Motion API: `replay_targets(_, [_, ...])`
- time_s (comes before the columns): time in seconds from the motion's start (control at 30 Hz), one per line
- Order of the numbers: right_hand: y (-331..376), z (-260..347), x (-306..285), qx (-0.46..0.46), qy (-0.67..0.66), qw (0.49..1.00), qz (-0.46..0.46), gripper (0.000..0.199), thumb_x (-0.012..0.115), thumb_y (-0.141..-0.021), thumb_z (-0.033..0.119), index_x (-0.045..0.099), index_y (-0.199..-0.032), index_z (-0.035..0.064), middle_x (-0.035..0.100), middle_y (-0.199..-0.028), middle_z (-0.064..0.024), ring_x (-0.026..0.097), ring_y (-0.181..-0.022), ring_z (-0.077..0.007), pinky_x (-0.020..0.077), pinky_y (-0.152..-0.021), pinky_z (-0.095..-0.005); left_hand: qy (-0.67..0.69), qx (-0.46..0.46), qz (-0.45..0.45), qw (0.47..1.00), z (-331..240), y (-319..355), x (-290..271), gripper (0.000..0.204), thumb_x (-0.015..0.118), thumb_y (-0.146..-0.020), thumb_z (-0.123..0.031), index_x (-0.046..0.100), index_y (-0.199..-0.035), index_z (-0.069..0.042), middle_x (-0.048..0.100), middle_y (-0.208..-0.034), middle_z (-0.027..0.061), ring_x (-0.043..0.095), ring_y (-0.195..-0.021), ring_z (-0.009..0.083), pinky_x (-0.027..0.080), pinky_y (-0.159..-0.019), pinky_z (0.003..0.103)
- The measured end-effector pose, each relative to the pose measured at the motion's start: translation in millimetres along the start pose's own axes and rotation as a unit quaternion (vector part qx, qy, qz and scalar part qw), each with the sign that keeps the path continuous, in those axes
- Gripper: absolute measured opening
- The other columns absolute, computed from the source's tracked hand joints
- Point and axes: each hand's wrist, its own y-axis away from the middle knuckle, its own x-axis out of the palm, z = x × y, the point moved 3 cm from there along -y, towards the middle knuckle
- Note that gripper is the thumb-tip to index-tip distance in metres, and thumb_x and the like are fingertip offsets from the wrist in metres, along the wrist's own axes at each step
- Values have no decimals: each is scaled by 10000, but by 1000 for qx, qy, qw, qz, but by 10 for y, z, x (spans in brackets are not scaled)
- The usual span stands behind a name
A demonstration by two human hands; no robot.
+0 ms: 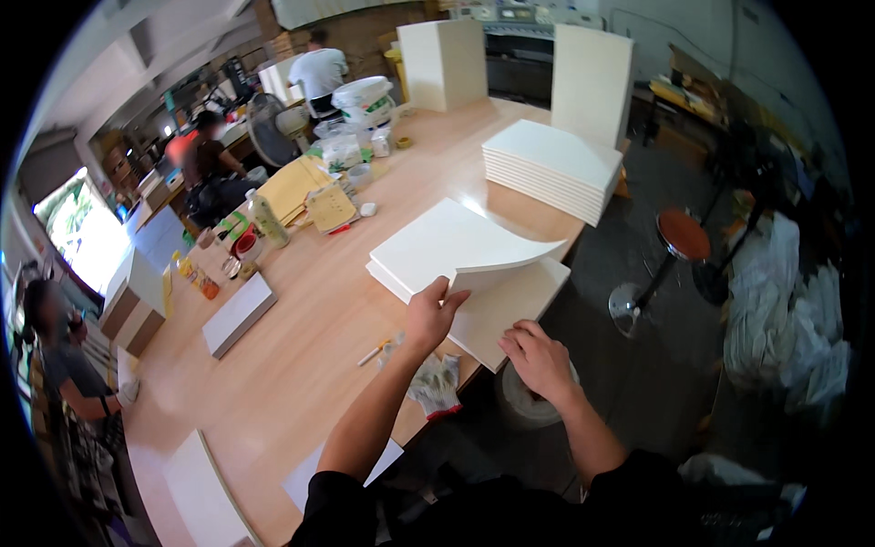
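Observation:
In front of me lies a stack of large white sheets, its right side bent upward in a curve. My left hand pinches the near edge of the raised sheets between thumb and fingers. Beneath the lifted part shows a flat cream board, reaching the table's edge. My right hand has its fingers curled over the near right edge of this board. Whether the sheets and the board are joined is hidden. Just left of my left forearm is a cutter-like tool with an orange-and-white handle, beside a knitted work glove.
A neat pile of white boards stands beyond, near tall white blocks. A thin white box, bottles and yellow papers lie leftward on the wooden table. A round stool stands right. Other people work at left.

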Motion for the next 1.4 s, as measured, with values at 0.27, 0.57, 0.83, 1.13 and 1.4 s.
replay_targets(0.27, [312, -83, 236, 348, -774, 514, 128, 488, 480, -1130, 432, 686, -1284, 18, 790, -1082, -175, 660, -667, -170, 466, -541, -278, 302, 14, 79, 950, 670, 306, -1343, 148, 746, -991, -106, 718, -1112, -25, 616, -1513, 144, 422, -1534, 257, 437, -1202, 402])
replay_targets(0.57, [41, 1247, 953, 222, -694, 624, 282, 426, 557, -1056, 116, 511, -1476, 56, 710, -1038, -52, 632, -701, -97, 486, -523, -257, 441, -4, -226, 869, 845, 2161, -2549, 522, 666, -1070, -312, 564, -1479, -5, 444, -1651, 192, 456, -1510, 274, 412, -1203, 424])
replay_targets(0.83, [-104, 1593, 1923, 124, -468, 727, 486, 354, 618, -1053, 157, 651, -1378, 23, 730, -1003, 21, 597, -742, -14, 444, -558, -193, 430, -376, -224, 790, 1681, 3716, -2587, 377, 628, -1078, -228, 675, -1260, 98, 757, -1142, 165, 755, -981, 212, 631, -870, 344])
replay_targets(1.13, [67, 1662, 1989, 87, -383, 798, 456, 421, 690, -1052, 209, 631, -1406, -11, 720, -900, 46, 536, -649, 10, 394, -506, -175, 171, -486, -164, 841, 1627, 3866, -2701, 248, 705, -1019, -222, 771, -1040, 16, 742, -831, 53, 692, -704, 106, 515, -570, 244])
replay_targets(1.4, [108, 1684, 2032, 81, -342, 827, 439, 443, 700, -1051, 236, 632, -1396, -33, 717, -858, 27, 545, -634, -1, 410, -517, -181, 156, -487, -225, 830, 1631, 4049, -2685, 221, 729, -985, -196, 786, -997, 16, 734, -791, 89, 696, -682, 173, 557, -601, 315])
